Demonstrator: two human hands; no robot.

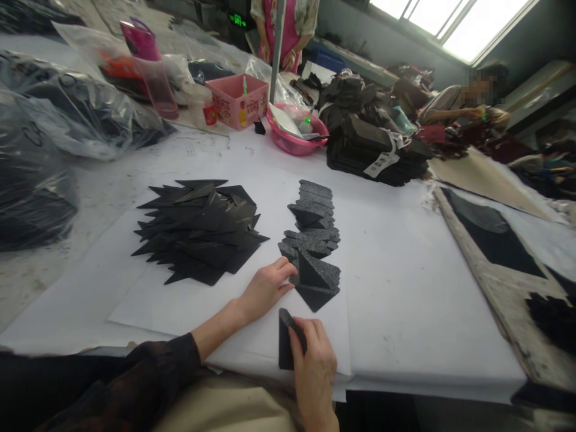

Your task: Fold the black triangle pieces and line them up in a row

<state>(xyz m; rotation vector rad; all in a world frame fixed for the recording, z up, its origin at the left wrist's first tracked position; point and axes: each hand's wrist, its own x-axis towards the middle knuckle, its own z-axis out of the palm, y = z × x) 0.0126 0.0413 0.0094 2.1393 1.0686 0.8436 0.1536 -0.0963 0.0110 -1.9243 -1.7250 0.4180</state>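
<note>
My left hand [269, 287] has its fingers bent together at the left edge of an overlapping row, pinching the corner of a black triangular piece [311, 274]. The row is made of grey-speckled strips [315, 195] with pointed ends, and a few black pieces lie among them. Nearer the table's front edge, my right hand [315, 355] grips a small black flat piece [285, 348] with a grey-speckled edge, between thumb and fingers. To the left lies a heap of black pointed pieces [198, 231]. What the pieces are made of is unclear.
White paper [405, 288] covers the table. Plastic-wrapped bundles [31, 174] sit at left. Behind are a pink-capped bottle [155, 78], pink basket [238, 102], pink bowl [297, 143] and stacked black goods [369, 147]. A board [486, 270] lies at right. Two people are farther back.
</note>
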